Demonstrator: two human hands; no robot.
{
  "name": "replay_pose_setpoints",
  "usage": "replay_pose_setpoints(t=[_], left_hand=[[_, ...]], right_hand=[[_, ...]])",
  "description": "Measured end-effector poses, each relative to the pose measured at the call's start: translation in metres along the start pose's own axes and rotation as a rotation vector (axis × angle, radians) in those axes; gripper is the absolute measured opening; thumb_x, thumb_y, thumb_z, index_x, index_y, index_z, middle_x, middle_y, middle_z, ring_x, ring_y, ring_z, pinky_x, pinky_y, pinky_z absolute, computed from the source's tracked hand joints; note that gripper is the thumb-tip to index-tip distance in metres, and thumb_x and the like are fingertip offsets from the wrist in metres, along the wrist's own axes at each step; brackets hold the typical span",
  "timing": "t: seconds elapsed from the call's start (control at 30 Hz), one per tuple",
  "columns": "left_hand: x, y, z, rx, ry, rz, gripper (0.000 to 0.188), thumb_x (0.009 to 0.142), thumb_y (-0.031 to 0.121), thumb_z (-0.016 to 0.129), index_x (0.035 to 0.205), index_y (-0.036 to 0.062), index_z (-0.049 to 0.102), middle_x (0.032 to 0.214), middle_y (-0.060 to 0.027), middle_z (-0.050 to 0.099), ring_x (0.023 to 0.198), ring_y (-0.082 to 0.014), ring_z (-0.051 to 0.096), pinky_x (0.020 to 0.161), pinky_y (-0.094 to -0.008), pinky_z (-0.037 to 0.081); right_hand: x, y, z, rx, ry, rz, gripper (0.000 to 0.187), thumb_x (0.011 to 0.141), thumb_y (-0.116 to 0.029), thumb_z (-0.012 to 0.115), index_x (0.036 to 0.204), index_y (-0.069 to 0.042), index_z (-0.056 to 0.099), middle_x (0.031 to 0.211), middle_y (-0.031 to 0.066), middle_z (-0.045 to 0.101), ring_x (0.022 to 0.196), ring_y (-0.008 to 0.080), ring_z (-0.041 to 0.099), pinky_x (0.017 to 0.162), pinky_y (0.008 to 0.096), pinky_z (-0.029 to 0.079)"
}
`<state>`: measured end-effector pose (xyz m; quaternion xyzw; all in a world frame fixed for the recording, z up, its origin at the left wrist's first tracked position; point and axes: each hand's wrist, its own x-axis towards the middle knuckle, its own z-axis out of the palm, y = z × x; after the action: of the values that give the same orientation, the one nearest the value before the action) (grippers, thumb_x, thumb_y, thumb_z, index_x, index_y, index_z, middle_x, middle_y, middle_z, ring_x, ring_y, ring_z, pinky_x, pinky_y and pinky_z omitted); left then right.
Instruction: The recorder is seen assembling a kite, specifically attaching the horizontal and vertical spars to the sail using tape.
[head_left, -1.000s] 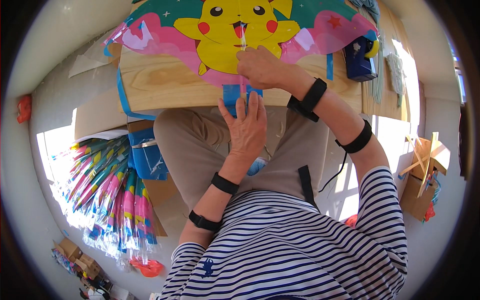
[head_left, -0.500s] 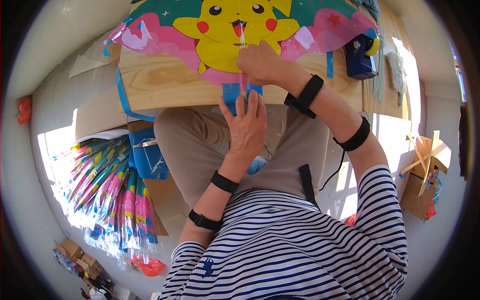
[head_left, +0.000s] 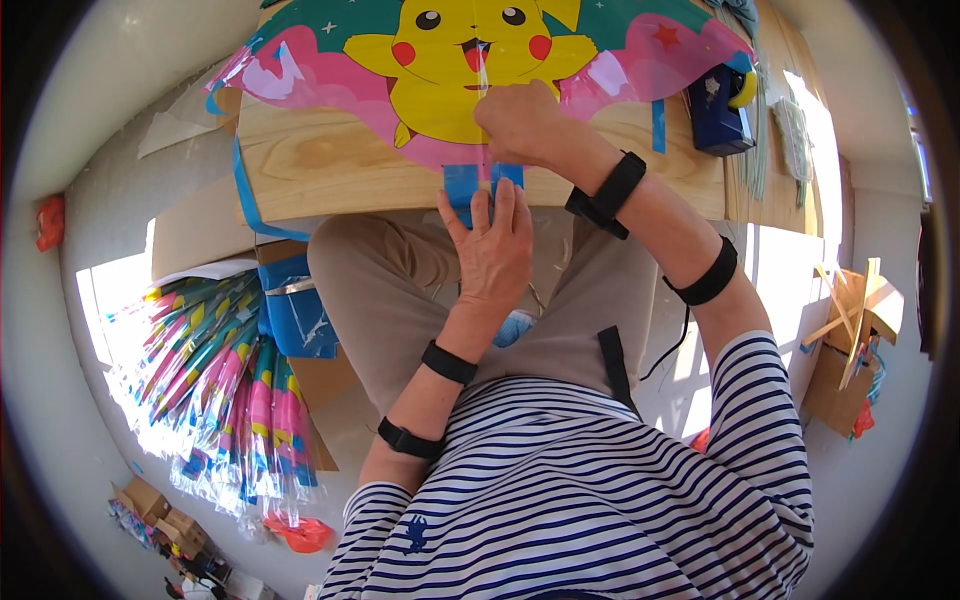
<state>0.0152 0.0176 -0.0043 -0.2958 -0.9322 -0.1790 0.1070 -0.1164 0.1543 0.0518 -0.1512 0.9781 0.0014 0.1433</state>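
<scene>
Pink, green sheet (head_left: 460,68), glossy, yellow cartoon figure (head_left: 438,108)

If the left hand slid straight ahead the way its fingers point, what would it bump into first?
The left hand would likely meet the blue tape at the edge of the wooden table; its fingertips seem to rest there. Past it come the printed sheet and right hand, though depth is unclear.
</scene>
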Motion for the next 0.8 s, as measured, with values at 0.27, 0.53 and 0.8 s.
replay_pose_setpoints(t=[0.27,0.53,0.8], left_hand=[[-0.001,0.0,0.0,0.012,-0.007,-0.001,0.045,0.082,0.008,0.065,0.127,-0.0006,0.065,0.135,-0.0106,0.052,0.119,-0.032,0.05,0.114,-0.0745,0.023],[-0.001,0.001,0.0,0.009,0.005,0.003,0.048,0.08,0.006,0.067,0.127,-0.0017,0.066,0.136,-0.011,0.053,0.119,-0.0329,0.051,0.114,-0.0742,0.025],[0.0,0.001,0.001,0.028,0.005,0.031,0.05,0.078,0.006,0.068,0.128,0.0,0.066,0.138,-0.0099,0.053,0.119,-0.0328,0.052,0.114,-0.0737,0.026]], right_hand=[[-0.009,0.016,0.003,0.226,0.301,0.042,0.022,0.072,-0.021,0.077,0.084,-0.004,0.069,0.077,0.0141,0.066,0.082,0.0364,0.068,0.067,0.0464,0.051],[-0.03,0.006,0.044,0.489,0.186,0.144,0.027,0.07,-0.027,0.083,0.079,-0.005,0.069,0.082,0.014,0.071,0.081,0.0356,0.069,0.067,0.0477,0.051],[-0.01,0.014,0.042,0.507,0.332,0.404,0.027,0.072,-0.029,0.086,0.081,-0.007,0.072,0.079,0.012,0.074,0.078,0.0324,0.072,0.067,0.0454,0.054]])
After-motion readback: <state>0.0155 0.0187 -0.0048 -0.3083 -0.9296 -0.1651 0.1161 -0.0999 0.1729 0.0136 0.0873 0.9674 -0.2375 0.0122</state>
